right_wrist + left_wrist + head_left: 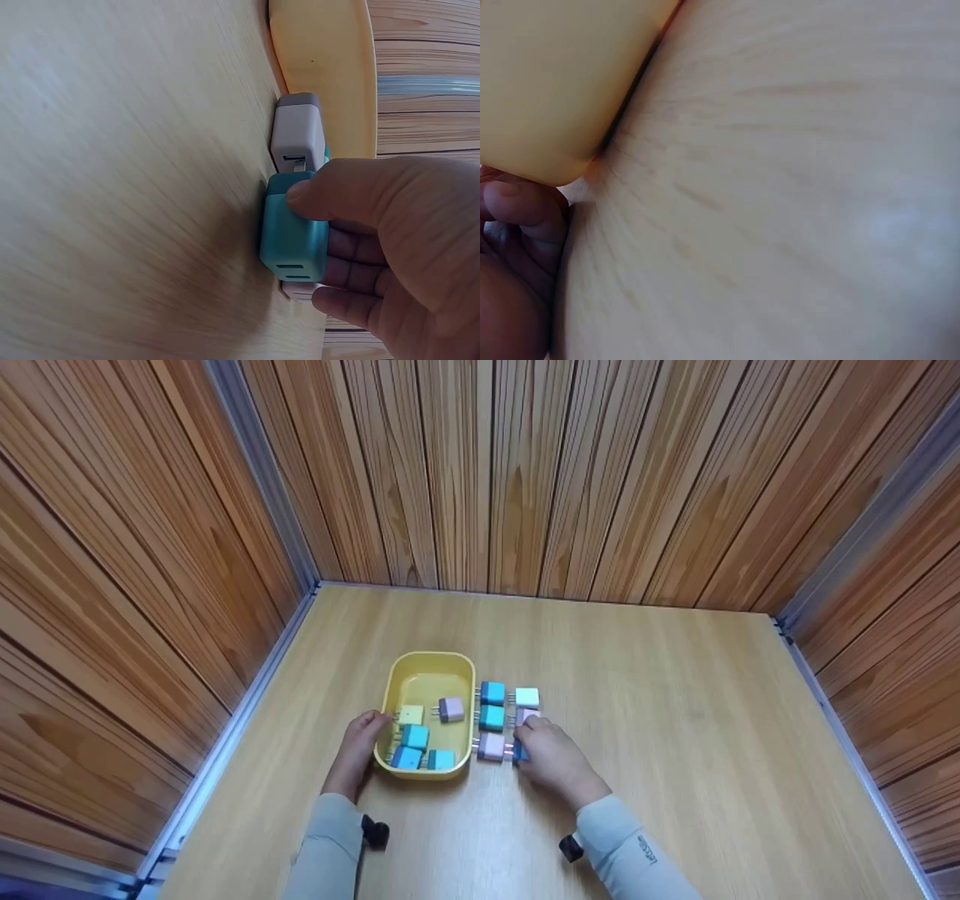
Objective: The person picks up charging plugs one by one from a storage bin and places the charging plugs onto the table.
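Note:
My left hand grips the left wall of a yellow plastic bin; in the left wrist view its curled fingers lie against the bin's corner. My right hand pinches a teal USB wall charger between thumb and fingers, at the near end of the outer of two columns beside the bin. Its prong end meets a lilac charger, the near one in the inner column. Behind the held charger stand another lilac charger, partly hidden by my fingers, and a white charger.
Farther up the inner column are a teal charger and a blue charger, close along the bin's right wall. Several chargers lie inside the bin, among them a lilac one and a pale yellow one. Wood-panelled walls enclose the table.

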